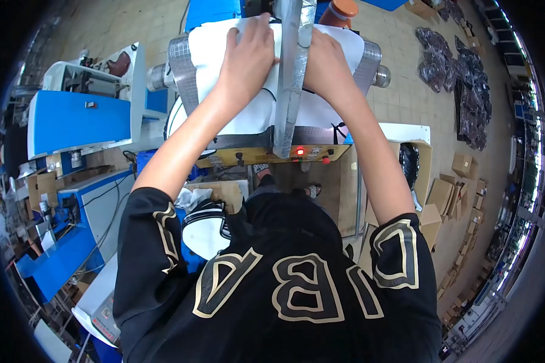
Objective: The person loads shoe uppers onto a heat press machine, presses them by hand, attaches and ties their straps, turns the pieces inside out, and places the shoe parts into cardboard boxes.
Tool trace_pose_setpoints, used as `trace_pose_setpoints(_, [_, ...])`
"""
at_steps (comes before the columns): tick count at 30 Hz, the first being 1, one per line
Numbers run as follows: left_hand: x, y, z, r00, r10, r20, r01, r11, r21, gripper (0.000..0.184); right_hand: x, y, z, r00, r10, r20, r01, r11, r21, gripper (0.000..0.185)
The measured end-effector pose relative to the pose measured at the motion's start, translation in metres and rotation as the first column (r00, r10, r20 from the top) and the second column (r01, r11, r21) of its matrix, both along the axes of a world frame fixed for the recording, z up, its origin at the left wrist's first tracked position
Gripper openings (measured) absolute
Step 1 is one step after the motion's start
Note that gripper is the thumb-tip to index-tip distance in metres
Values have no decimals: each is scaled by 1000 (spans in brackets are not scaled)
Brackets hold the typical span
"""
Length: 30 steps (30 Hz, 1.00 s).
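My left hand (248, 57) rests with its fingers apart on a white sheet-like piece (206, 45), which lies over the grey checked bed (181, 63) of a machine. On the other side of an upright metal bar (289, 85), my right hand (327, 63) lies on the white material; its fingertips are partly hidden by the bar. Closer to me, another white section (248, 118) with a dark edge covers the bed. Dark cords (339, 130) hang at its right end.
A yellow front panel (266, 159) carries a lit red button (300, 150) and knobs. White pieces with black straps (206, 233) sit at lower left. Blue machines (79, 121) stand left. At right are an open carton (427, 175) and dark bagged bundles (439, 60) on the floor.
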State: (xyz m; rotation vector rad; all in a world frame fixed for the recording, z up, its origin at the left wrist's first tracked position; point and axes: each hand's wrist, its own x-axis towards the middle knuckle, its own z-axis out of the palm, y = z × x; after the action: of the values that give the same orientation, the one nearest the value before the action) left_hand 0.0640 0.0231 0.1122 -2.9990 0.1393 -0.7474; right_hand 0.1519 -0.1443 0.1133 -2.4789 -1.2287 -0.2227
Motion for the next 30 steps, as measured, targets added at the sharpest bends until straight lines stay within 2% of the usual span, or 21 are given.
trace_pose_setpoints(3, [2,6,-17,995,-95,-16,96,993,64,69,-8,-6,-14,995,17,95,-4,991,-131,85])
trace_pose_setpoints(6, [17,11,-21,988,-74,-138,76,997,9,75,2,-3,-13,1000,20,17,-17,990,-141,98])
trace_pose_setpoints(9, [34,26,-17,971,-120,-206,114,993,-44,81,18,3,-23,999,17,50,-11,994,-111,101])
trace_pose_setpoints(12, [50,45,-15,918,-257,-301,188,952,-240,84,30,8,-23,1000,2,25,2,989,-146,105])
trace_pose_setpoints(15, [64,57,-18,884,-300,-359,221,944,-246,92,50,12,-31,999,38,36,-31,984,-177,105])
trace_pose_setpoints(16, [71,60,-29,900,-336,-278,271,930,-248,90,55,12,-32,999,41,6,-39,978,-206,106])
trace_pose_setpoints(21, [88,67,-31,795,-383,-470,246,912,-327,91,69,19,3,973,-11,-231,-79,924,-374,110])
trace_pose_setpoints(23, [92,68,-25,763,-381,-522,233,915,-329,97,83,20,-11,956,4,-294,-112,929,-352,113])
trace_pose_setpoints(25, [103,73,-33,712,-428,-556,280,900,-334,96,97,24,-29,934,32,-356,-154,935,-320,113])
trace_pose_setpoints(28, [103,75,-30,671,-442,-595,273,894,-356,93,107,27,-30,882,58,-467,-242,908,-343,113])
trace_pose_setpoints(30, [103,75,-23,651,-446,-615,256,891,-376,91,111,29,-33,874,78,-480,-261,907,-330,113])
